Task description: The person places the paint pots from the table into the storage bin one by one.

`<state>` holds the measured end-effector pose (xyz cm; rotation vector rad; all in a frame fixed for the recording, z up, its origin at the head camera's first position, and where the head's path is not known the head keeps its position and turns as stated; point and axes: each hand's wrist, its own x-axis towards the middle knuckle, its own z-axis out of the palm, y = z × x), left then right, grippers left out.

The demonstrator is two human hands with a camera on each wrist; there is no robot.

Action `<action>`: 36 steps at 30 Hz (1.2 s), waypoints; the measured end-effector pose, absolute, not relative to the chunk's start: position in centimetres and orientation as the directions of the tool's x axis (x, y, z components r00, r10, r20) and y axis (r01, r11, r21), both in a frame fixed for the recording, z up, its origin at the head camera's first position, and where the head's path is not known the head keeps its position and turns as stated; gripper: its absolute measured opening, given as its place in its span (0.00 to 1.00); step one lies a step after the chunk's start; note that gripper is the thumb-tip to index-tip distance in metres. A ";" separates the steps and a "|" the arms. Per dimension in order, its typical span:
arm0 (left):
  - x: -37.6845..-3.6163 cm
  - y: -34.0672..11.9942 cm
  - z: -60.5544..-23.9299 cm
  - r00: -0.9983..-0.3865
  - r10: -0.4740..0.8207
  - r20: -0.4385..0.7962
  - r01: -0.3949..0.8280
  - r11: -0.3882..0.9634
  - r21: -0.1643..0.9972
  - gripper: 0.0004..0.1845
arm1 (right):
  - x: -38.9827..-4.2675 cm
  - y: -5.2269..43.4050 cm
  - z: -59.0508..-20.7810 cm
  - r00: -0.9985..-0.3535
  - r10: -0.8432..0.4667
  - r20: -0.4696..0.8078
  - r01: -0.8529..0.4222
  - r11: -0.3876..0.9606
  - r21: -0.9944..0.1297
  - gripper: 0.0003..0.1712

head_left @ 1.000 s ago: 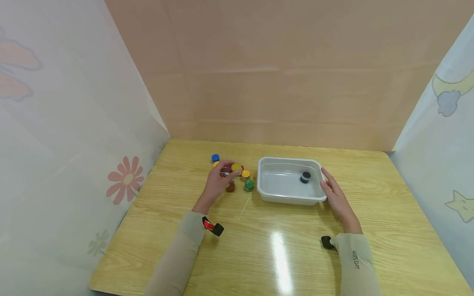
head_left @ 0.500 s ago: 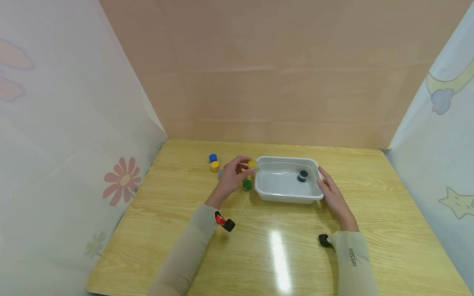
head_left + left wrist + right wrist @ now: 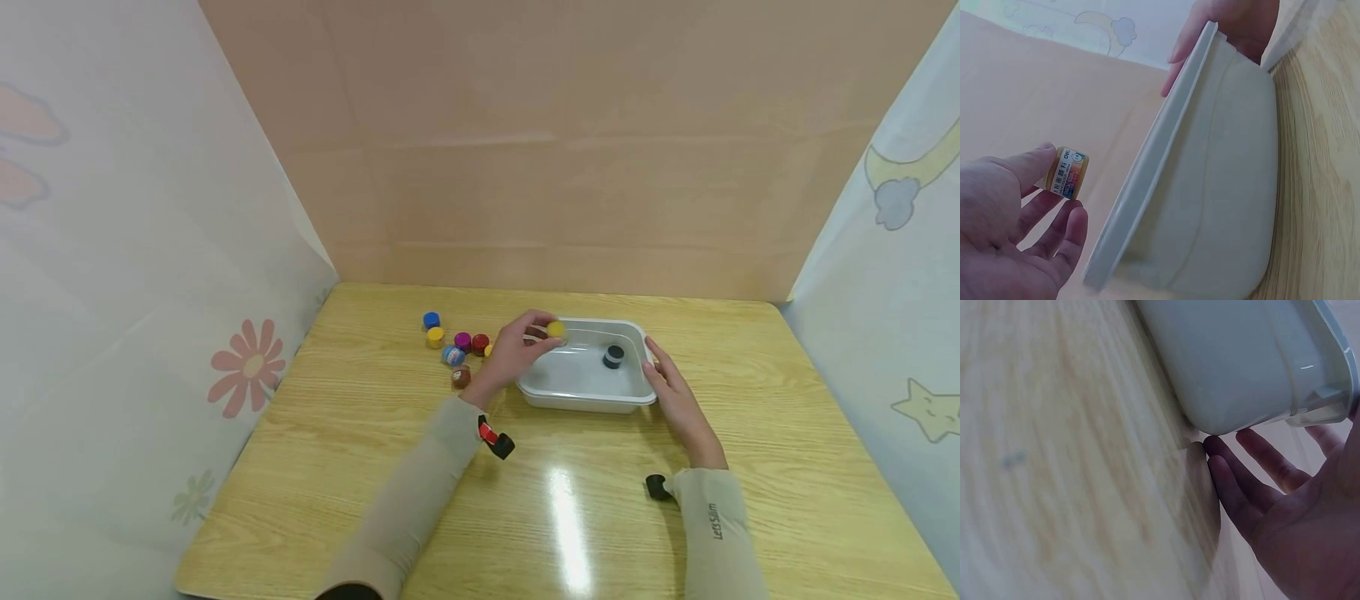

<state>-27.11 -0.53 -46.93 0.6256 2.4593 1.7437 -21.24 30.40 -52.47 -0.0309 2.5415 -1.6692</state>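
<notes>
My left hand (image 3: pixel 525 346) pinches a small yellow jar (image 3: pixel 556 330) between thumb and fingertips, just above the left part of the white tray (image 3: pixel 581 400). The left wrist view shows the yellow jar (image 3: pixel 1067 173), with its printed label, held close to the tray's rim (image 3: pixel 1166 150). A dark jar (image 3: pixel 613 357) sits inside the tray. My right hand (image 3: pixel 671 392) lies flat with straight fingers against the tray's right wall; in the right wrist view its fingers (image 3: pixel 1254 481) touch the tray (image 3: pixel 1254 356) at table level.
Several small coloured jars stand left of the tray: blue (image 3: pixel 431 320), yellow (image 3: pixel 435 337), magenta (image 3: pixel 462 342), red (image 3: pixel 480 344), light blue (image 3: pixel 453 356), brown (image 3: pixel 461 377). Paper screens wall in the wooden table (image 3: pixel 570 517) on three sides.
My left hand has carried the yellow jar rightward from the cluster of jars to above the tray's left part. The right hand has stayed at the tray's right wall.
</notes>
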 end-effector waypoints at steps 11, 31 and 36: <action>-28.0 4.3 -46.9 -0.881 0.441 0.170 0.320 0.293 0.901 0.20 | -21.3 30.2 -52.4 -0.995 -0.073 -0.063 0.028 0.408 -0.913 0.38; -28.6 9.2 -48.0 -0.870 0.482 0.104 0.303 0.355 0.884 0.17 | -21.3 30.3 -52.4 -0.993 -0.099 -0.060 0.015 0.402 -0.916 0.38; -28.5 10.2 -48.6 -0.871 0.480 0.103 0.320 0.396 0.861 0.18 | -21.4 30.4 -52.5 -0.993 -0.099 -0.064 0.018 0.412 -0.911 0.38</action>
